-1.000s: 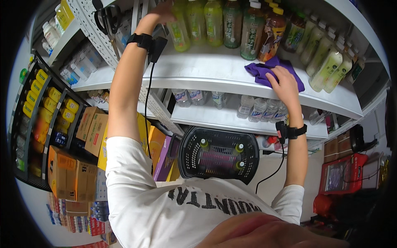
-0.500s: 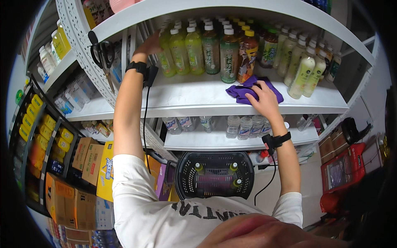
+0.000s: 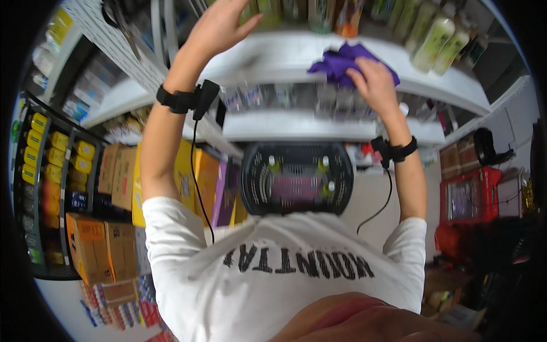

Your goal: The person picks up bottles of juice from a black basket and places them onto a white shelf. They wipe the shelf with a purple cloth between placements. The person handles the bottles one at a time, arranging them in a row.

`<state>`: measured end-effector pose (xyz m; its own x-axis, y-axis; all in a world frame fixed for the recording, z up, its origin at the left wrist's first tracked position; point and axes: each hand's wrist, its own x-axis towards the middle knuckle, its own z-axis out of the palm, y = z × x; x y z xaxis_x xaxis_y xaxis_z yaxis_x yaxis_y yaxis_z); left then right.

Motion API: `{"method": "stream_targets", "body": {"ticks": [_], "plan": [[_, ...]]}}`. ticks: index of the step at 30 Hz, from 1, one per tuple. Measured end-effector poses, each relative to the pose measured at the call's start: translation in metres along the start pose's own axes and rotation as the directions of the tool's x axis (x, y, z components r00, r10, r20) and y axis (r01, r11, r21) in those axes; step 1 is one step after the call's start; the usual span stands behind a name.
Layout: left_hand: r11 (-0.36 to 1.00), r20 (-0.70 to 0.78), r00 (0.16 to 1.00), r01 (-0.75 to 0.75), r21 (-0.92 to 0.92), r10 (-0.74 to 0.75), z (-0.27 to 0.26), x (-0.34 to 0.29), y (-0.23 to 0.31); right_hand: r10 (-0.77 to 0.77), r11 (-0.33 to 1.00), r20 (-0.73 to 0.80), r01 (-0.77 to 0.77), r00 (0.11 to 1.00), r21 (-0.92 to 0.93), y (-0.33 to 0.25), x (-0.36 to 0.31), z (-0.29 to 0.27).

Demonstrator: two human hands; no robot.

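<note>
My right hand (image 3: 375,85) rests on a crumpled purple cloth (image 3: 337,61) at the front edge of a white shelf (image 3: 273,54), its fingers curled over the fabric. At the upper left, my left hand (image 3: 221,28) reaches over the same shelf with its thumb stretched out. The top of the frame cuts off its other fingertips, and nothing shows in it. Close to it stand yellow-green drink bottles (image 3: 268,12). Behind the cloth are a clear-sided bottle (image 3: 321,16) and an orange-brown one (image 3: 348,20). Pale green bottles (image 3: 434,43) stand to the right of the cloth.
Water bottles (image 3: 253,97) stand on the lower shelf (image 3: 273,125). Below it sits a black basket (image 3: 248,182) with several bottles inside. Cartons (image 3: 88,245) and a rack of yellow packs (image 3: 34,139) are on the left; a red case (image 3: 470,196) lies at right.
The view has tipped back toward my body, so the shelf sits higher and the upper bottles are partly cut off. My right hand stays on the cloth; my left has come away from the bottle row.
</note>
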<state>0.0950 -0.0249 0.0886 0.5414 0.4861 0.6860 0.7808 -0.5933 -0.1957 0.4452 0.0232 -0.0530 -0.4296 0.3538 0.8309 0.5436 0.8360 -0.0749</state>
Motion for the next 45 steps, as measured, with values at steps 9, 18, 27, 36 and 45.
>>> {"method": "stream_targets", "body": {"ticks": [9, 18, 27, 36, 45], "plan": [[0.614, 0.681, 0.705, 0.631, -0.475, -0.197, 0.109, -0.186, 0.127, 0.427, 0.703, 0.453, -0.603, 0.782, 0.378, -0.058, -0.168, 0.035], [0.62, 0.948, 0.138, 0.781, 0.073, -0.285, 0.327, -0.424, 0.134, 0.568, 0.392, 0.738, -0.908, 0.364, 0.147, -0.078, -0.29, 0.07], [0.671, 0.873, -0.175, 0.578, 0.465, -0.454, 0.436, -0.474, 0.149, 0.637, 0.277, 0.726, -0.956, 0.261, 0.1, -0.088, -0.363, 0.052], [0.8, 0.904, 0.144, 0.536, 0.269, -0.401, 0.413, -0.464, 0.158, 0.666, 0.253, 0.685, -0.953, 0.296, 0.165, -0.091, -0.37, 0.034], [0.884, 0.681, 0.665, 0.464, -0.055, -0.306, 0.123, -0.19, 0.146, 0.435, 0.141, 0.607, -0.716, 0.666, 0.684, -0.084, -0.234, 0.042]]}}
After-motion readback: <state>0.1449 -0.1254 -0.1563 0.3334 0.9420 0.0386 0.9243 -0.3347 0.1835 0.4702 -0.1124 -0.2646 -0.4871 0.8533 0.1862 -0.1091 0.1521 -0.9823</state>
